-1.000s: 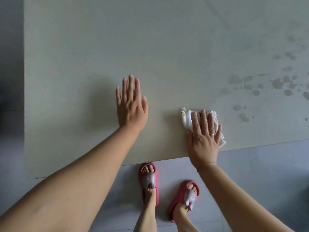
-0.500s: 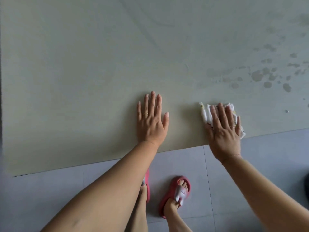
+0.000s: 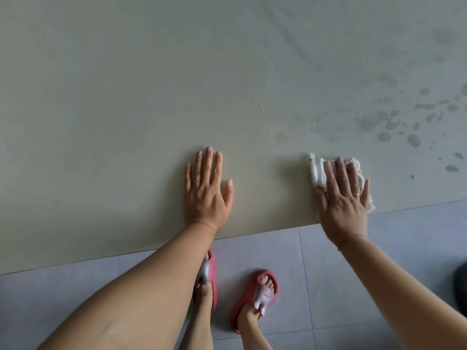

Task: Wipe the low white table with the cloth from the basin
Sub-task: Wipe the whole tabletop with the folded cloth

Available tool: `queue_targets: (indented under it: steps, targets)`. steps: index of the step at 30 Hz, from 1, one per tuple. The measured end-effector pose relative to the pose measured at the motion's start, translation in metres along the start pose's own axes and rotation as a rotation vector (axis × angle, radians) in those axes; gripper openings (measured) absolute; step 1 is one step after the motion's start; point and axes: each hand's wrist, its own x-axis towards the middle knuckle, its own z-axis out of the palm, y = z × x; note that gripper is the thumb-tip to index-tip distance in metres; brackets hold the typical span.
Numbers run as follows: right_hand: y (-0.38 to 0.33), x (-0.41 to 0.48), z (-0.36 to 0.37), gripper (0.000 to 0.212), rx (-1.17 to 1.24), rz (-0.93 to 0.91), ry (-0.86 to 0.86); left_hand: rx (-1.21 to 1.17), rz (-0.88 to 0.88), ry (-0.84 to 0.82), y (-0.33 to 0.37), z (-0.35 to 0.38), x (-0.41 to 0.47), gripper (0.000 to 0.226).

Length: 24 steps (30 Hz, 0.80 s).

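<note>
Home: tiled floor (image 3: 328, 274), house slippers (image 3: 255, 296), low table (image 3: 126, 122).

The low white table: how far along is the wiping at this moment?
Done: the cloth is on the table, and faint smears just beyond it suggest some wiping. In hand: the right hand presses flat on the cloth near the front edge; the left hand rests flat on the table. Left: the wet spots to the right, not yet wiped.
</note>
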Motion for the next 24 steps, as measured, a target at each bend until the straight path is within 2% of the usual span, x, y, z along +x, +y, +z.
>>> queue_targets:
  steps: [2,4,7,10,12,14,17,19,21,24]
  targets:
    - [-0.022,-0.001,0.006,0.063,0.057,0.210,0.020,0.007,-0.004,-0.001,0.000,0.000,0.001,0.061]
    - [-0.062,-0.013,0.017,0.064,0.076,0.208,0.036,0.008,-0.007,-0.007,0.000,0.000,0.000,0.062]
    - [-0.105,-0.044,0.032,0.060,0.000,-0.144,-0.012,0.011,0.002,-0.024,0.000,-0.001,0.000,0.065]
    - [-0.080,-0.034,0.028,0.056,-0.059,-0.462,-0.031,0.006,0.002,-0.022,0.000,-0.002,0.000,0.063]
    - [-0.053,-0.012,0.018,0.056,-0.112,-0.550,-0.027,0.005,-0.003,-0.021,0.000,-0.001,0.000,0.062]
    - [-0.036,0.012,0.007,0.057,-0.080,-0.361,-0.018,0.005,-0.007,-0.027,0.000,-0.002,0.001,0.063]
    - [-0.052,0.025,0.006,0.059,0.038,0.060,0.023,0.009,-0.010,-0.045,0.000,-0.004,0.001,0.063]
    - [-0.086,0.017,0.014,0.062,0.107,0.184,0.032,0.006,-0.009,-0.062,0.001,-0.006,0.001,0.064]
    - [-0.120,-0.003,0.024,0.062,0.087,0.053,0.022,0.017,-0.009,-0.080,0.002,-0.006,0.003,0.065]
    - [-0.130,-0.023,0.032,0.057,0.009,-0.319,0.000,0.015,0.003,-0.094,0.001,-0.007,0.002,0.065]
